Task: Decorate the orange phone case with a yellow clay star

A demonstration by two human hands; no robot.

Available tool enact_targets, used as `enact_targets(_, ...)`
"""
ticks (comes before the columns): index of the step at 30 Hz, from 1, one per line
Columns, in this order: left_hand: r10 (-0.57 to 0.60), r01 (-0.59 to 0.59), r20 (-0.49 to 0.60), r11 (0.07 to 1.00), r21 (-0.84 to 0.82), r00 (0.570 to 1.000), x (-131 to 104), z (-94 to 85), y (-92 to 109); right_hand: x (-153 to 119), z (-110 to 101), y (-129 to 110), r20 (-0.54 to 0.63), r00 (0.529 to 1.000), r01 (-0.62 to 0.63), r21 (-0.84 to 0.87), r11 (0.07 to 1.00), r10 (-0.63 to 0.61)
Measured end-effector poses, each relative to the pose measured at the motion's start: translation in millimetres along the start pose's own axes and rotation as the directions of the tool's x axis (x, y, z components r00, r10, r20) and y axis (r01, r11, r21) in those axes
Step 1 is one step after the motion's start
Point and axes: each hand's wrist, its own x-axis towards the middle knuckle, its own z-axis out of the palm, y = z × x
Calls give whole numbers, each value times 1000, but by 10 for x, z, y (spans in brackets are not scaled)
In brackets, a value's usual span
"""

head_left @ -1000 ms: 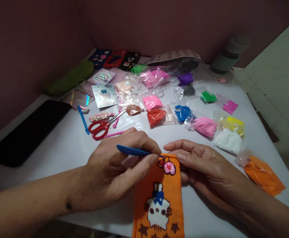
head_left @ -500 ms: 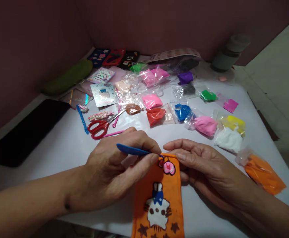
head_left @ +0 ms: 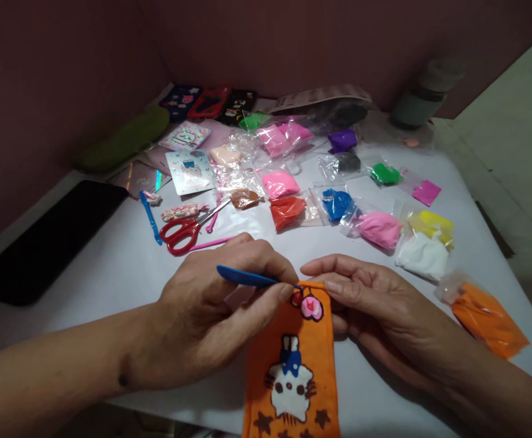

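My left hand (head_left: 229, 310) pinches a slim blue clay modelling tool (head_left: 242, 277), its thin tip down at the far edge of a flat orange clay-covered case (head_left: 266, 359). A white cat figure in blue, seen upside down, decorates the case, with brown stars near my side and a pink heart-like shape (head_left: 312, 308) and a small red one at the far end. My right hand (head_left: 361, 292) grips the far right corner of the case between thumb and fingers. Part of the far left corner is hidden behind my left hand.
Bags of coloured clay, such as an orange bag (head_left: 489, 319) and a white bag (head_left: 423, 254), spread across the white table. Red-handled scissors (head_left: 181, 235), another blue tool (head_left: 151, 219) and a black phone-like slab (head_left: 51, 243) lie left. A bottle (head_left: 423, 100) stands far right.
Both hands keep the same hold, and the tool's tip stays at the far edge of the case. Only a very slight shift of the camera's view shows.
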Motion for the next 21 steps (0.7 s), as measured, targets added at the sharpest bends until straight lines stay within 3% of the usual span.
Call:
enact_targets(10,30,-29,-64,999,18,998,-31,-19,-2,-5,-18,-6,4,1000,-5,12,1000,5)
enact_targets(21,18,-18,-43,1000,3,999,-29,1,-9,-18,1,-18,-6,1000,-15,8,1000,15)
